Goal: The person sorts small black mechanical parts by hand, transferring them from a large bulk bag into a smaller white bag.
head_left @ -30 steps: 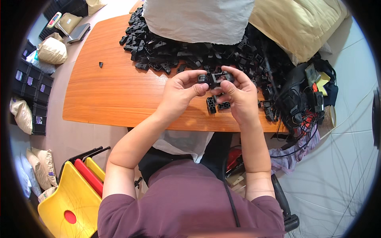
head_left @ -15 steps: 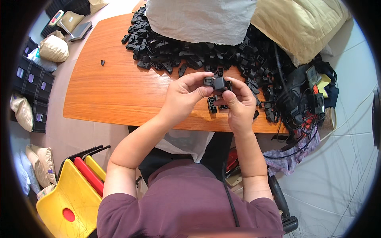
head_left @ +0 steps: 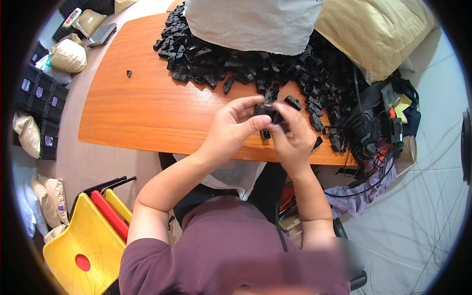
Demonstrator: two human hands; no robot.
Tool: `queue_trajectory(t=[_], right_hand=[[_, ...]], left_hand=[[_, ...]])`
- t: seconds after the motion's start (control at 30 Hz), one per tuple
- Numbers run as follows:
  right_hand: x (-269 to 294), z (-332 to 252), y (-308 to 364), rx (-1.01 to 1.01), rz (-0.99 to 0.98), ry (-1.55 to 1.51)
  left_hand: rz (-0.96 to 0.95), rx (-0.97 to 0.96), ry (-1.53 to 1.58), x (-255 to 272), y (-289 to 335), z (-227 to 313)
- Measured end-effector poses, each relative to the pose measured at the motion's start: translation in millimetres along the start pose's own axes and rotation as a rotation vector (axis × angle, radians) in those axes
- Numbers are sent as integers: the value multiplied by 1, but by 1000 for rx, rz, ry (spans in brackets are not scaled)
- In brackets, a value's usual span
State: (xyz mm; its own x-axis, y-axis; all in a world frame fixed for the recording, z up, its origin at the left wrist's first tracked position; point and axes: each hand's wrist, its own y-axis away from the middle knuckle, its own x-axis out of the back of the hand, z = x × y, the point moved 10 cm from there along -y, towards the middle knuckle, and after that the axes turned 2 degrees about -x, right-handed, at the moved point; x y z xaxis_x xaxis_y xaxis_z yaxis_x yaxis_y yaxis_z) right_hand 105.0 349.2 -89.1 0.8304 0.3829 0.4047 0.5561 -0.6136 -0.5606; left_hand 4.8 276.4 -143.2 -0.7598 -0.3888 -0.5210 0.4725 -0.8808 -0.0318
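Over the near part of the table, a small black plastic part (head_left: 265, 112) is held between both hands. My left hand (head_left: 235, 125) is closed, pinching the part's left side with thumb and fingers. On the other side my right hand (head_left: 296, 137), slightly smeared by motion, has its fingers bent against the part. Fingers cover much of it, so its exact shape is hard to make out. Just beyond the hands lie a loose black plastic piece (head_left: 293, 102) and another open-backed one (head_left: 271, 91). Below the fingers, more black pieces are partly hidden.
A heap of black plastic parts (head_left: 241, 69) spreads over the far side of the wooden table (head_left: 132, 108), under a white sack (head_left: 253, 24). At right are a big tan bag (head_left: 376, 34) and tangled cables (head_left: 376, 160). Yellow and red chairs (head_left: 83, 241) stand at left.
The black part has turned between my fingers and now shows less of its flat face. My right hand has shifted slightly left and down, uncovering a loose piece beyond it.
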Motion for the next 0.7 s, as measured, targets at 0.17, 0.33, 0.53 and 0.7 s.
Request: queue_trajectory(t=[0.17,0.33,0.53,0.7], right_hand=[[-4,-32,31,265,-85,123],[-27,-23,89,144,-385,108],[-36,-23,85,184,-510,214],[55,43,2,0,-65,714]], left_hand=[[-72,31,-23,10,22,-13],[-195,15,-885,32,-7,4],[104,-550,-1861,35,-55,36],[-17,-331,-1817,41,-49,30]])
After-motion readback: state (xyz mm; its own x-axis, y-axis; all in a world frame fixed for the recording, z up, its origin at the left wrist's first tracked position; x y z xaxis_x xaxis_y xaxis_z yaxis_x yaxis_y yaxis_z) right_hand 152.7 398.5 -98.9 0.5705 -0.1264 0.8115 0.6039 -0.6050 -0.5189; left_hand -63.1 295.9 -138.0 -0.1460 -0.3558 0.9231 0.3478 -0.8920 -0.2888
